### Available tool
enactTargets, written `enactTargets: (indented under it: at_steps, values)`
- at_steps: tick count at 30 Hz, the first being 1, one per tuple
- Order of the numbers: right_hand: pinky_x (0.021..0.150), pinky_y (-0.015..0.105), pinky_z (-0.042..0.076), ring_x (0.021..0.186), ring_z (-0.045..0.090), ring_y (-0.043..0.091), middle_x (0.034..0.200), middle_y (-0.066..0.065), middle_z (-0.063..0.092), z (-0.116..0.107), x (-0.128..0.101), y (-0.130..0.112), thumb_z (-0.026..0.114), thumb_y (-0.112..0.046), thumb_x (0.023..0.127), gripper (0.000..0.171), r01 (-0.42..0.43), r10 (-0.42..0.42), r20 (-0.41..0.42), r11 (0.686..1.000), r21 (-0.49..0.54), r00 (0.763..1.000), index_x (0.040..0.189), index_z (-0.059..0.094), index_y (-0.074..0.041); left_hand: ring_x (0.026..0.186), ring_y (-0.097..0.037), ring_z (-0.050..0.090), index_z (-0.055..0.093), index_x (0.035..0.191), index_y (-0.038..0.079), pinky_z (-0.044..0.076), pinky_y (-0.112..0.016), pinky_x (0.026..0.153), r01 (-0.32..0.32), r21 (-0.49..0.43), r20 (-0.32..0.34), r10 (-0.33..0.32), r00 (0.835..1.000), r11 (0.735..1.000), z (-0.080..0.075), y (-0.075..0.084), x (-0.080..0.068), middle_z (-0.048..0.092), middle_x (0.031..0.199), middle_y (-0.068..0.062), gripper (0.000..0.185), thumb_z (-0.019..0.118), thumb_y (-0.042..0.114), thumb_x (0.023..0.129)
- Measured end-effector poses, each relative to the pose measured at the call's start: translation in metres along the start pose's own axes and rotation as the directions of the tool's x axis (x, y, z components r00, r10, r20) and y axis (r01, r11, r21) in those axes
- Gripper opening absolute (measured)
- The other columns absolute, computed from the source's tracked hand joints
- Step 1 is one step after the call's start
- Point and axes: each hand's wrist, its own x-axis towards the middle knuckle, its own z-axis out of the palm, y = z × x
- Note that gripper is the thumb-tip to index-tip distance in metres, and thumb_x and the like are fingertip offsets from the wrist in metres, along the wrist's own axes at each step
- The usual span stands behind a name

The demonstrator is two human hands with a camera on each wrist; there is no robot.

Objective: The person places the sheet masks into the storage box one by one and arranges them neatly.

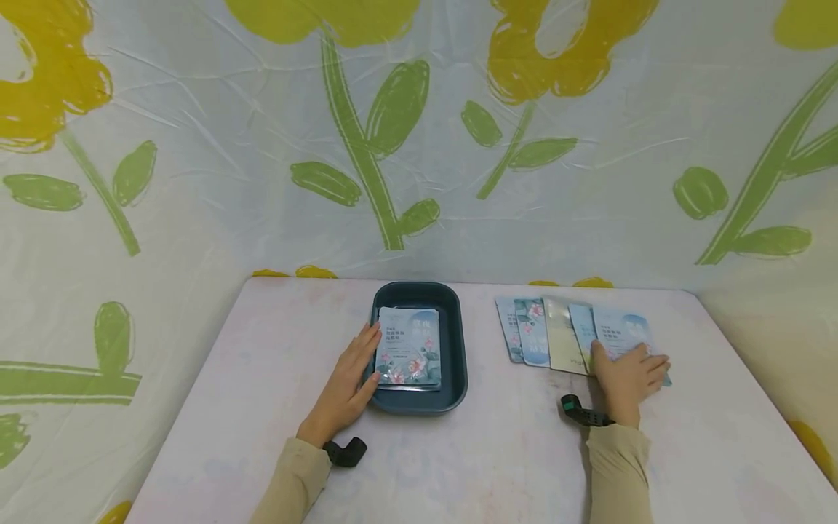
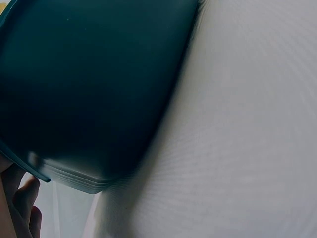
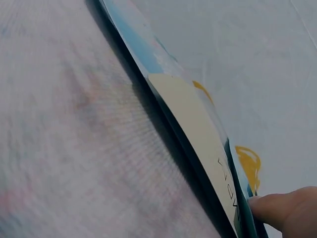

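Note:
A dark teal tray (image 1: pixel 454 349) holds a small pile of flat, light-blue, floral sachets (image 1: pixel 409 346), which look like face-mask packets. My left hand (image 1: pixel 347 382) lies along the tray's left side, fingers extended and touching its rim. In the left wrist view, fingers (image 2: pixel 27 196) show beyond the tray's outer wall (image 2: pixel 94 89). To the right, my right hand (image 1: pixel 630 375) spans the lower part of the rightmost blue sachet (image 1: pixel 618 324), holding it with the thumb at its left edge and fingers over its right. The right wrist view shows the thumb (image 3: pixel 282 208) against the sachet's edge.
More sachets lie overlapped in a fanned row left of my right hand: a cream one (image 1: pixel 561 335), a floral blue one (image 1: pixel 532 331) and other pale blue ones. The pale table (image 1: pixel 484 458) meets a flower-printed cloth backdrop (image 1: pixel 458 240) behind.

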Motion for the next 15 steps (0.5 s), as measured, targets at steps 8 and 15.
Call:
enactTargets:
  at_steps: [8, 15]
  values:
    - [0.112, 0.068, -0.001, 0.142, -0.003, 0.053, 0.154, 0.038, -0.003, -0.004, -0.001, 0.005, 0.046, -0.059, 0.093, 0.103, -0.030, 0.030, -0.096, 1.000, 0.001, 0.995, 0.150, 0.005, 0.016, 0.152, -0.026, 0.011, 0.027, 0.156, 0.005, 0.017, -0.056, 0.119, 0.012, 0.013, 0.009, -0.012, 1.000, 1.000, 0.000, -0.001, 0.000, 0.018, 0.165, -0.002, 0.065, 0.052, 0.019, 0.098]
    - [0.110, 0.068, 0.006, 0.139, 0.006, 0.054, 0.153, 0.037, 0.006, -0.011, -0.001, 0.010, 0.051, -0.056, 0.092, 0.103, -0.080, 0.080, -0.118, 0.997, 0.001, 0.990, 0.149, 0.006, 0.018, 0.152, -0.027, 0.012, 0.027, 0.156, 0.004, 0.016, -0.055, 0.120, 0.010, 0.009, 0.008, -0.010, 1.000, 1.000, 0.001, -0.001, 0.000, 0.019, 0.165, -0.003, 0.065, 0.052, 0.019, 0.098]
